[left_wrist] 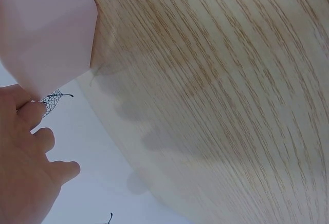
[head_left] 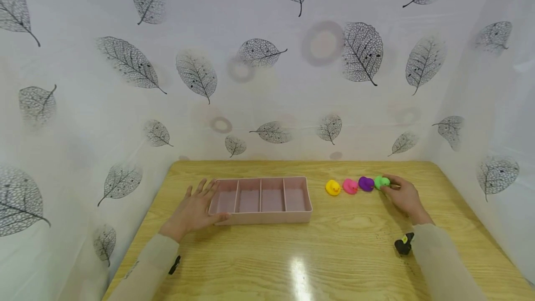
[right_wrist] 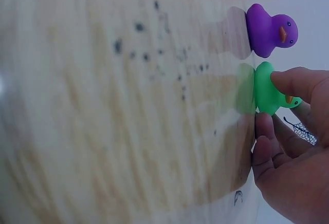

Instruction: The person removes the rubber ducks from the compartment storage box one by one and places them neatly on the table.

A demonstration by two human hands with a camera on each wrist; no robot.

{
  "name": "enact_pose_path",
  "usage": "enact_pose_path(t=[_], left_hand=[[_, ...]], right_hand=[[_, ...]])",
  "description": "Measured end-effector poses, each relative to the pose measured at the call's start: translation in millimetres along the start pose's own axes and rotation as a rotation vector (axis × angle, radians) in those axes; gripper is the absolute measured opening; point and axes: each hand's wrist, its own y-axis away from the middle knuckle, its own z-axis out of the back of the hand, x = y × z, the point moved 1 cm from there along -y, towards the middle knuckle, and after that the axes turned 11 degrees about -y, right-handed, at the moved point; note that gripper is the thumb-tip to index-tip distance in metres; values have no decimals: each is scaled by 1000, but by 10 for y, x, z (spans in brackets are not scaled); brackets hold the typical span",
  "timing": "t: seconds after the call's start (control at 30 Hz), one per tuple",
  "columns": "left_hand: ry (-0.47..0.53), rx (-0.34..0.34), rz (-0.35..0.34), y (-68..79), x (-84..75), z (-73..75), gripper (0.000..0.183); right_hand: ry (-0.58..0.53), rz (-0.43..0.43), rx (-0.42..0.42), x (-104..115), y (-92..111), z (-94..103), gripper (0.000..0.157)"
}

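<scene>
A pink divided tray [head_left: 267,218] with several compartments lies left of the middle of the table. Against its left end rests my left hand [head_left: 196,210], fingers spread, with the thumb along the front wall. From the left wrist view, that hand's fingertips are right at the tray's corner. At the right, my right hand [head_left: 403,196] pinches a green rubber duck [right_wrist: 264,88] between thumb and fingers, low at the table surface. Beside it stand a purple duck [head_left: 366,184], a pink duck [head_left: 350,186] and a yellow duck [head_left: 333,187] in a row running left toward the tray.
The wood-grain table [head_left: 267,264] ends at a back edge just behind the tray and ducks. White curtains [head_left: 267,101] printed with leaves hang behind and along both sides. A black device [head_left: 403,244] sits at the right sleeve.
</scene>
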Motion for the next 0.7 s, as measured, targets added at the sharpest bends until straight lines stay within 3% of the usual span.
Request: enact_pose_path(t=[0.43, 0.7], left_hand=[[3, 3, -9, -35, -16, -1, 104], [20, 10, 0, -20, 0, -9, 107]], right_hand=[[32, -10, -11, -15, 2, 15, 59], [31, -59, 58, 60, 7, 86, 72]])
